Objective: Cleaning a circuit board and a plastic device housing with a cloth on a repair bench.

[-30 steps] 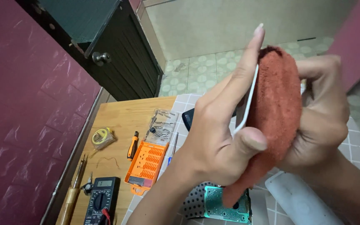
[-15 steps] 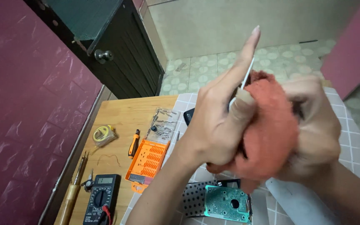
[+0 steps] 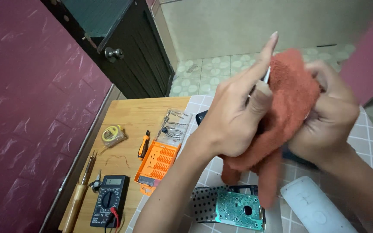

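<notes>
Illumination even, soft, moderately bright; source not identifiable, shadows faint under the tools on the wooden table (image 3: 128,114). Slight motion blur on the left hand (image 3: 234,116), right hand (image 3: 329,116) and orange cloth (image 3: 288,108); the multimeter (image 3: 109,206) stays sharp. No glare; the maroon wall (image 3: 26,99) bends slightly toward the frame edge.

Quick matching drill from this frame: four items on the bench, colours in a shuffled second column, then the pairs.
Things:
1. cloth held in both hands
2. circuit board
3. multimeter
4. bit set tray

Colours:
A. black
B. orange
C. rust red
D. teal green

Pairs: 1-C, 2-D, 3-A, 4-B
</notes>
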